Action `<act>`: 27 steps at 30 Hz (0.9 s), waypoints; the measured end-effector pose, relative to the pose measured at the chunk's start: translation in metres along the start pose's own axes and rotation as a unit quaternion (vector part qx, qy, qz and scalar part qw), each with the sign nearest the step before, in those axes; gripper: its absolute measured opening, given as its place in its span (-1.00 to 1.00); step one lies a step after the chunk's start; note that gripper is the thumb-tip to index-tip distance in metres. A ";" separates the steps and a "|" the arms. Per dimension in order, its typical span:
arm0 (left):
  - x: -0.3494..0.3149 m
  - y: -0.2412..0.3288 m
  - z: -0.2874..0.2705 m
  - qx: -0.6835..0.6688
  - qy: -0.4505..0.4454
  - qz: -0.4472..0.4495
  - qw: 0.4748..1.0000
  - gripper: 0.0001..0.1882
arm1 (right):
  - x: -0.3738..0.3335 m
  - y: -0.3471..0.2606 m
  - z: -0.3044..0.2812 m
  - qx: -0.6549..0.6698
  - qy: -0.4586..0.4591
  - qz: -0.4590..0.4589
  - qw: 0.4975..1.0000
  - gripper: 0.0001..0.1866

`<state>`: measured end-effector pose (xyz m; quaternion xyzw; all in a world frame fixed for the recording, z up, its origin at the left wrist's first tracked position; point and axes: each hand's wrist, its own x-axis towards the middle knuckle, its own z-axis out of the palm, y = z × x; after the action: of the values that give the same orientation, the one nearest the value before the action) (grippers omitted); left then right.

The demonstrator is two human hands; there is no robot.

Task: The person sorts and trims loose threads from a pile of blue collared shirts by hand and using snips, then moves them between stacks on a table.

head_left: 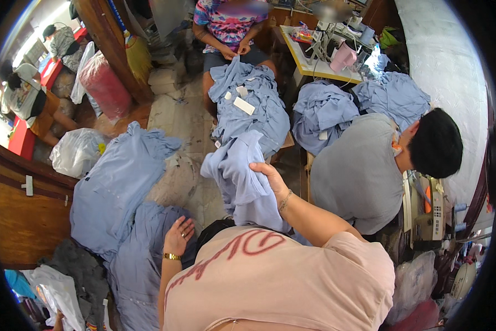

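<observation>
My right hand (268, 175) grips a light-blue shirt (238, 174) by its edge, thumb on top. The cloth hangs in folds in front of my body, and its lower part drops towards my lap. To the left, my left hand (179, 236) is open and holds nothing, with its fingers stretched out. It hovers at the right edge of a heap of blue shirts (143, 265). A larger blue pile (118, 185) lies just beyond that heap.
Opposite me, a seated person in a colourful shirt (231, 25) handles blue garments (248, 116) with white tags. A person in grey (355, 171) bends close on my right, near a sewing machine (429, 215). Plastic bags (80, 151) stand at the left.
</observation>
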<state>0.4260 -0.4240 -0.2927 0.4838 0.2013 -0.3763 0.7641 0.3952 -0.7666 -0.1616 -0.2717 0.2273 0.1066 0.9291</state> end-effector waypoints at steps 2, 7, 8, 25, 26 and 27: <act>-0.004 0.000 0.004 0.001 0.000 -0.016 1.000 -0.52 | 0.007 0.000 -0.003 -0.009 -0.001 -0.006 1.000 -0.58; 0.004 0.022 0.048 0.031 -0.089 -0.039 0.995 -0.49 | 0.024 -0.001 0.003 -0.038 -0.003 -0.050 0.998 -0.56; 0.007 0.027 0.058 0.049 -0.094 -0.035 0.994 -0.49 | 0.027 -0.003 0.001 -0.028 0.007 -0.038 0.999 -0.57; -0.024 -0.062 -0.104 -0.072 0.218 -0.062 0.971 -0.58 | 0.195 -0.307 -0.079 -0.082 0.145 -0.340 0.926 -0.76; -0.030 -0.066 -0.101 -0.064 0.219 -0.059 0.972 -0.57 | 0.199 -0.323 -0.076 -0.073 0.159 -0.357 0.917 -0.75; -0.041 -0.064 -0.089 -0.051 0.217 -0.059 0.973 -0.57 | 0.197 -0.338 -0.081 -0.065 0.174 -0.380 0.906 -0.75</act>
<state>0.3553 -0.3448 -0.3433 0.5017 0.4095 -0.2961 0.7021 0.6467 -1.0768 -0.1625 -0.4117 0.2574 -0.2891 0.8250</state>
